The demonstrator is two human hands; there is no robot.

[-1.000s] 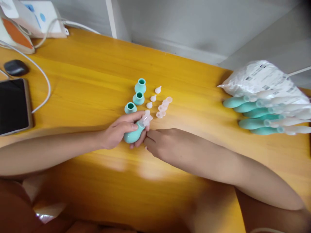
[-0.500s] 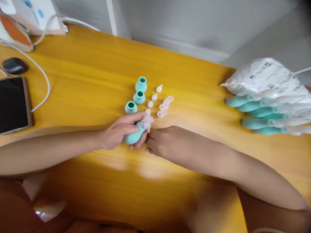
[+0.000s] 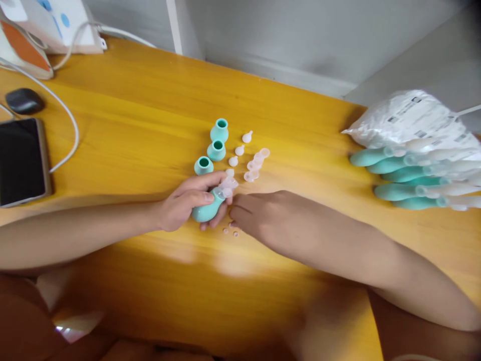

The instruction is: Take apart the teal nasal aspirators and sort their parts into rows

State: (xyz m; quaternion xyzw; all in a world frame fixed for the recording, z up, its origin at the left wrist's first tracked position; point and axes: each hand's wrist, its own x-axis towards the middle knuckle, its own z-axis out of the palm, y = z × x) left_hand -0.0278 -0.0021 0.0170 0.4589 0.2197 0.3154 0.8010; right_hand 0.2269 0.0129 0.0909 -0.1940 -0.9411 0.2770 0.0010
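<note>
— Since a second ago, what has shifted?

— Only the right hand: it has drawn back a little from the bulb's clear tip and lies palm down on the worktop, fingers loosely curled, holding nothing I can make out. Three tiny pale bits now show on the wood just beside its fingertips.

— And the left hand?

— The left hand stays wrapped around the teal bulb, whose clear tip points up and to the right.

— How much room is around them?

— Just behind the bulb stand three open teal bulbs, with white plugs and clear caps beside them. Finished aspirators and white bags crowd the right edge; a phone lies at the left edge. Between those, bare wood lies open, and the near edge is well apart from both hands.
</note>
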